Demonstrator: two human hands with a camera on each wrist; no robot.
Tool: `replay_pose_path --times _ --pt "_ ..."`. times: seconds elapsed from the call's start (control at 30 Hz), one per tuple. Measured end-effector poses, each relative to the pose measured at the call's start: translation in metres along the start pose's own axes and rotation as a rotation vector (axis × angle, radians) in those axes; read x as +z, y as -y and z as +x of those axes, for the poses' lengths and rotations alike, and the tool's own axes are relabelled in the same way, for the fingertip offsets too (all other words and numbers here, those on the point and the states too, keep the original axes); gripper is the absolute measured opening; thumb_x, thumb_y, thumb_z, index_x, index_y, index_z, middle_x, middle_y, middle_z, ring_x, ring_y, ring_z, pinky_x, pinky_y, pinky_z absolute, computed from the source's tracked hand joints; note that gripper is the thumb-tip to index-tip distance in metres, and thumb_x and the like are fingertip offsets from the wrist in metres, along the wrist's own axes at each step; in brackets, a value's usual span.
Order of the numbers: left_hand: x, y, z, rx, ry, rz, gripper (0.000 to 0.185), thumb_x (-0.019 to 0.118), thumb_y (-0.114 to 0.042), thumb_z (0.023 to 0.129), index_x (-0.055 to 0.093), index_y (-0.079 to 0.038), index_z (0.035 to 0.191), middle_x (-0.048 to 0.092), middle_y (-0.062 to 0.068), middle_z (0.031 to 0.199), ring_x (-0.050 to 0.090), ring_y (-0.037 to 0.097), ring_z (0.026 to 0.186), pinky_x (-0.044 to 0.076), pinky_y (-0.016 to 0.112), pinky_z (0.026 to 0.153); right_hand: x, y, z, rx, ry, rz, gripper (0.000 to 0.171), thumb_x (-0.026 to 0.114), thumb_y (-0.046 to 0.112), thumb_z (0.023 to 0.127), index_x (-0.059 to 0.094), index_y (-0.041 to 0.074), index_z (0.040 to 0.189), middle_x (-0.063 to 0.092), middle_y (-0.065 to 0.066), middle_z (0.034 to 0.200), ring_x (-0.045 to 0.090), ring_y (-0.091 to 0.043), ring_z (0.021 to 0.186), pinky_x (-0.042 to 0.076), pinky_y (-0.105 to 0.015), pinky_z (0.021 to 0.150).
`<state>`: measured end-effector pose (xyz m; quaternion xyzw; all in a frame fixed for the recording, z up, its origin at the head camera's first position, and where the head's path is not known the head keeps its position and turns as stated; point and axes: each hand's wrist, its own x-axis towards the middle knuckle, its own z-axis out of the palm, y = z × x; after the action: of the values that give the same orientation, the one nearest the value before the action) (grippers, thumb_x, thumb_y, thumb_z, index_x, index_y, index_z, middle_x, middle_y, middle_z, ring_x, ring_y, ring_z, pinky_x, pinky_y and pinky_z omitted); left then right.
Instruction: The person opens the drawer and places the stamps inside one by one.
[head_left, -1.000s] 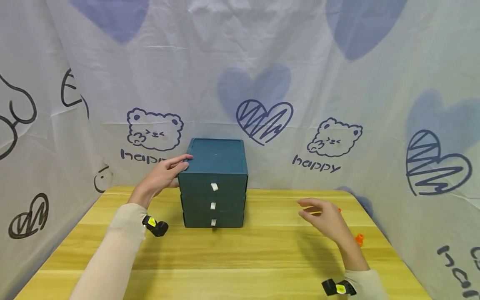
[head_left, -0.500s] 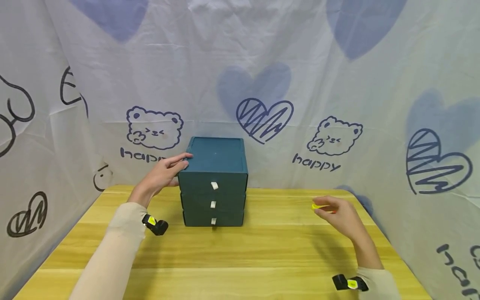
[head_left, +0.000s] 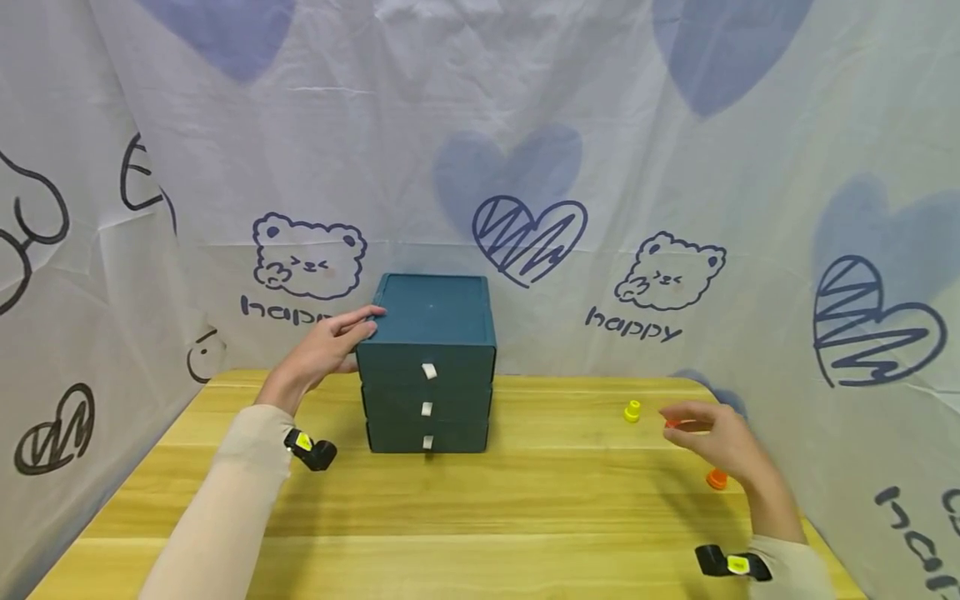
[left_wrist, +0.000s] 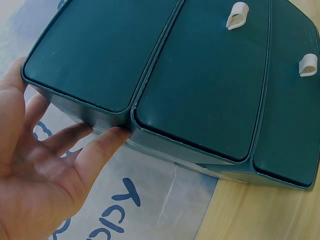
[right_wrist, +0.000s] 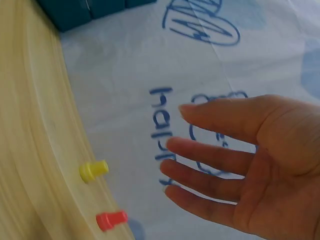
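A light wooden table carries a dark teal chest of 3 drawers at its far middle. At the far right lie 3 small pegs, well apart from the chest: a yellow one, a red one and, nearer, an orange one.

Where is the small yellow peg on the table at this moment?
In the head view the yellow peg stands on the table's right side, just left of the red peg near the right hand.

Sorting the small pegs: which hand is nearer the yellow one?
Right. The right hand hovers just right of the yellow peg; the left hand rests on the drawer box.
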<state>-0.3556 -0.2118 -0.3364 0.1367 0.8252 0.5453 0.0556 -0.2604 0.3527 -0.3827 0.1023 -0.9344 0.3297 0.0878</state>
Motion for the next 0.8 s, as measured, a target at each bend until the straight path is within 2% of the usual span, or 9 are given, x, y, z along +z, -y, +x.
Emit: replay_pose_path --times 0.3,0.57,0.63,0.7,0.8 --pt "0.0 0.0 -0.001 -0.002 0.0 0.003 0.053 0.047 -0.044 0.109 0.04 -0.027 0.159 0.018 0.012 0.174 0.019 0.041 0.159 0.043 0.065 0.113 -0.015 -0.036 -0.008 0.064 0.068 -0.022 0.036 0.077 0.013 0.092 0.07 -0.007 0.122 0.069 -0.03 0.125 0.074 -0.04 0.103 0.063 -0.025 0.074" --pt "0.0 0.001 0.0 0.002 -0.001 -0.001 0.053 0.047 -0.044 0.109 0.041 -0.028 0.159 0.017 0.01 0.174 0.018 0.041 0.16 0.045 0.064 0.112 -0.021 -0.064 -0.013 0.114 0.102 -0.043 0.039 0.075 0.013 0.094 0.067 -0.009 0.126 0.068 -0.032 0.126 0.074 -0.038 0.103 0.058 -0.02 0.076" --pt "-0.001 0.001 0.0 0.002 -0.002 0.0 0.053 0.047 -0.044 0.109 0.041 -0.028 0.159 0.016 0.009 0.174 0.017 0.041 0.16 0.045 0.064 0.112 -0.022 -0.07 -0.014 0.127 0.107 -0.053 0.041 0.075 0.015 0.094 0.067 -0.008 0.126 0.068 -0.031 0.127 0.073 -0.038 0.105 0.058 -0.023 0.079" --pt "-0.001 0.001 0.0 0.001 0.0 0.0 0.053 0.047 -0.045 0.109 0.041 -0.029 0.159 0.017 0.01 0.174 0.018 0.041 0.16 0.045 0.064 0.112 -0.022 -0.076 -0.015 0.147 0.111 -0.059 0.043 0.075 0.018 0.095 0.066 -0.008 0.127 0.068 -0.031 0.128 0.072 -0.04 0.108 0.061 -0.031 0.084" --pt "0.0 0.001 0.0 -0.001 0.001 0.001 0.053 0.047 -0.046 0.109 0.041 -0.03 0.159 0.018 0.011 0.174 0.019 0.04 0.159 0.045 0.064 0.112 -0.023 -0.083 -0.016 0.165 0.103 -0.067 0.043 0.076 0.018 0.095 0.066 -0.009 0.127 0.068 -0.03 0.129 0.072 -0.038 0.107 0.061 -0.034 0.085"
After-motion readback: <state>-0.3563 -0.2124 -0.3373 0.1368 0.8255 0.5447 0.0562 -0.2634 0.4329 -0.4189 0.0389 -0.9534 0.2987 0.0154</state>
